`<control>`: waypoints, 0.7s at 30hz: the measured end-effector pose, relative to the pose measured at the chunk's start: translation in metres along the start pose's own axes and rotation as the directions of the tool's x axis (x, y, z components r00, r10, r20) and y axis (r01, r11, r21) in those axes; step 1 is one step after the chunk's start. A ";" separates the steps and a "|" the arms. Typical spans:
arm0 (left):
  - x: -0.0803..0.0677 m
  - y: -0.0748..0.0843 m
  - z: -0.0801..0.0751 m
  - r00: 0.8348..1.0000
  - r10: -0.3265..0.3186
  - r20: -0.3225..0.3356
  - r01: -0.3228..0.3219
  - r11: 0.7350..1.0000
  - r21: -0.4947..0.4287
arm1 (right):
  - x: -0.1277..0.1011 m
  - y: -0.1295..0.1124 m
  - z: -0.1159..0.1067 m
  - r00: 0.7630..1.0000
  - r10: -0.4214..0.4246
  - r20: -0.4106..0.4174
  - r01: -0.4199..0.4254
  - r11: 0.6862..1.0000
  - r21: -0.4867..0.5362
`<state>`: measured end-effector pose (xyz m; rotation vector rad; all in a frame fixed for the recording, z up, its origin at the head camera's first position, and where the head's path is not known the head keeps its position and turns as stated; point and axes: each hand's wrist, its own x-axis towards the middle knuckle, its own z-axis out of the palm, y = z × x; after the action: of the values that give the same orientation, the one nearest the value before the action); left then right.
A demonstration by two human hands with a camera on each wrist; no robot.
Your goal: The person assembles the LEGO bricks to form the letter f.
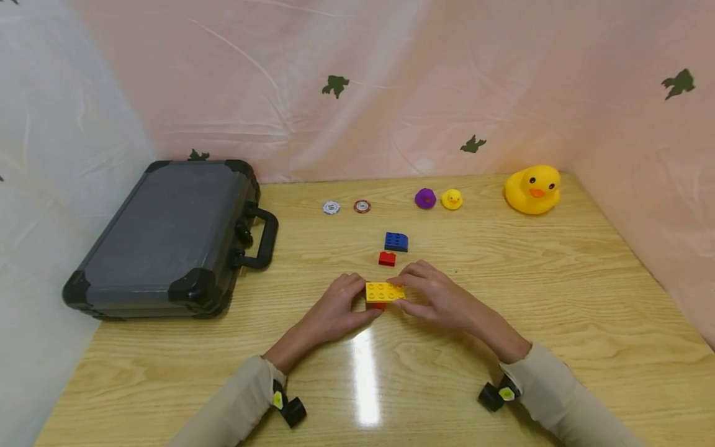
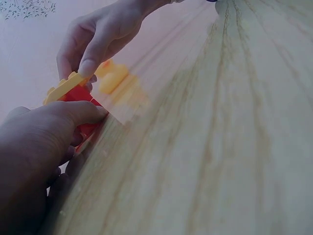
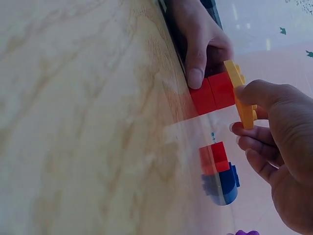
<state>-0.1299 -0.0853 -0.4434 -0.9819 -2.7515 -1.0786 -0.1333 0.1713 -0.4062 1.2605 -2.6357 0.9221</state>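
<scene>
Head: both hands, left (image 1: 335, 307) and right (image 1: 438, 295), pinched the yellow plate (image 1: 385, 291) mid-bench (image 1: 558, 298), just before a loose red brick (image 1: 386, 259) and blue brick (image 1: 396, 241).
Left wrist: left thumb pressed the red stack (image 2: 83, 110) beneath.
Right wrist: right fingers (image 3: 259, 95) gripped the plate's edge.

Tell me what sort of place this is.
Probably a staged tabletop recording booth, not a lived-in room: a wooden table walled by pink sheeting, with props laid out in rows, ducks, chips and bricks, beside a grey case.
</scene>
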 end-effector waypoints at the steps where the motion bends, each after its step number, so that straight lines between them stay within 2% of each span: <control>1: 0.000 0.000 0.000 1.000 -0.002 0.001 0.002 1.000 -0.001 | 0.000 0.000 0.000 1.000 -0.004 0.001 0.004 1.000 0.000; 12: -0.001 0.000 -0.001 1.000 -0.008 0.001 0.008 1.000 -0.004 | 0.003 0.003 0.000 1.000 -0.030 -0.003 0.030 1.000 -0.005; 21: 0.000 0.000 0.000 1.000 -0.020 0.012 0.020 1.000 -0.004 | 0.002 0.001 0.000 0.997 0.069 0.035 -0.070 0.997 0.024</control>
<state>-0.1297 -0.0854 -0.4439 -0.9659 -2.7757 -1.0859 -0.1351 0.1707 -0.4063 1.2072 -2.7188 0.9545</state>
